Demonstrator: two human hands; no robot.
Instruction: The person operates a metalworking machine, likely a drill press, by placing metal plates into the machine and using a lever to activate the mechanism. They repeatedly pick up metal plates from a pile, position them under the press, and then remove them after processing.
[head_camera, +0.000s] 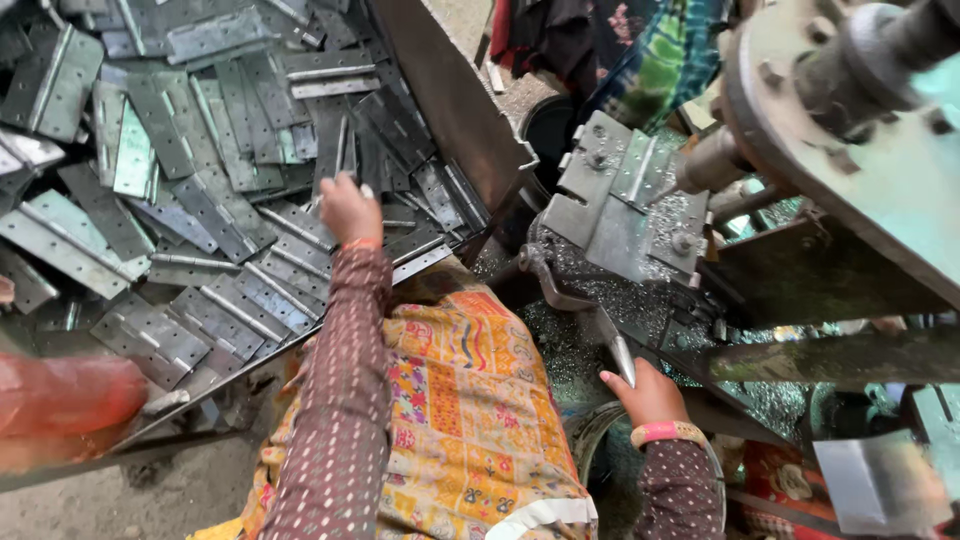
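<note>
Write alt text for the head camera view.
A person's left hand reaches into a heap of grey metal hinges, while the right hand grips a machine's lever. A hinge sits clamped in the machine.

Grey steel hinges (200, 200), maroon dotted sleeves (335, 400), orange patchwork-print cloth (470, 400), pink bangle (660, 432)

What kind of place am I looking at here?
Most likely a small metal workshop that makes hinges. A heap of flat grey hinges fills a tray, the left hand reaches into it, the right hand grips a machine's lever, and metal shavings lie below.
</note>
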